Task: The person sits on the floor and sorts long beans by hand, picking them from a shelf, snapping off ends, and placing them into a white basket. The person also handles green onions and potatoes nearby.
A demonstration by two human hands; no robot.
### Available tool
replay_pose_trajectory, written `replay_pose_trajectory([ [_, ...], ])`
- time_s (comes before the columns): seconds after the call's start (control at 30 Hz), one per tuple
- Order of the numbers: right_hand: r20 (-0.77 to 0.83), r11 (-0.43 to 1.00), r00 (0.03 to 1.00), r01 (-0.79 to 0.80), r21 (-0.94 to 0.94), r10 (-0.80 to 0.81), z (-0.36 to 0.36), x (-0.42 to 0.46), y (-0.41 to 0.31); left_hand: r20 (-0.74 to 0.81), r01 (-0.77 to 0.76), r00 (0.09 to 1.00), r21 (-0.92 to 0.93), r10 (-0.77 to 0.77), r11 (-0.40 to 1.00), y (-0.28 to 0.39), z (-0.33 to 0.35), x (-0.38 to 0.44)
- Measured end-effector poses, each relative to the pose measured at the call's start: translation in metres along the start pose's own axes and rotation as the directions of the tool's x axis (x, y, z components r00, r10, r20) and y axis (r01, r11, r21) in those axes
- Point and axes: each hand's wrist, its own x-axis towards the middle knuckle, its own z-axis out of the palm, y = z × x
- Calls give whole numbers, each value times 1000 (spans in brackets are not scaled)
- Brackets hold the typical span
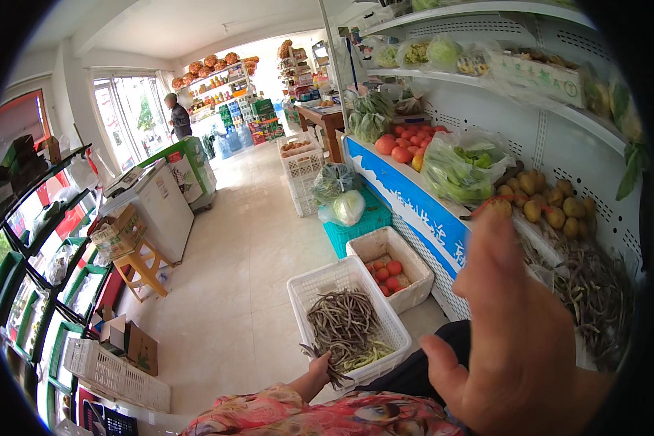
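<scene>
My left hand (320, 368) grips a small bunch of dark purple long beans (335, 373) at the near left rim of a white plastic crate (400, 340). More dark bean pods (343, 316) lie inside that crate, with pale green beans (368, 355) in its near corner. Large and close to the camera, my right hand (515, 327) is raised with its thumb apart from the fingers and nothing seen in it. Behind it on the cooler shelf are loose dark beans (594, 294) and brown potatoes (550, 199), partly hidden by the hand.
A foam box (425, 280) of tomatoes and a teal crate (335, 240) bearing bagged vegetables stand beyond the white crate. Bagged greens (466, 169) and tomatoes (409, 143) fill the shelf. At left are a yellow stool (141, 267) and a chest freezer (161, 207). A person (180, 117) stands near the door.
</scene>
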Motion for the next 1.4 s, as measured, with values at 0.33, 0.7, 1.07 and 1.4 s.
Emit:
replay_pose_trajectory([
  [0.33, 923, 974, 315, -123, -188, 218, 20, -58, -25, -68, 65, 996, 165, -54, 984, -6, -2, 4],
  [0.7, 842, 873, 474, -488, 10, 256, 78, -105, 12, 221, 152, 963, 21, -153, 988, 17, 12, -13],
  [1.07, 780, 509, 217, -848, -147, 586, 38, -130, 71, 292, 158, 944, 1, -152, 987, 25, 10, -32],
  [1.4, -453, 715, 564, -628, 308, 690, -10, -102, 47, 315, 53, 949, -122, -12, 991, 3, -12, 7],
])
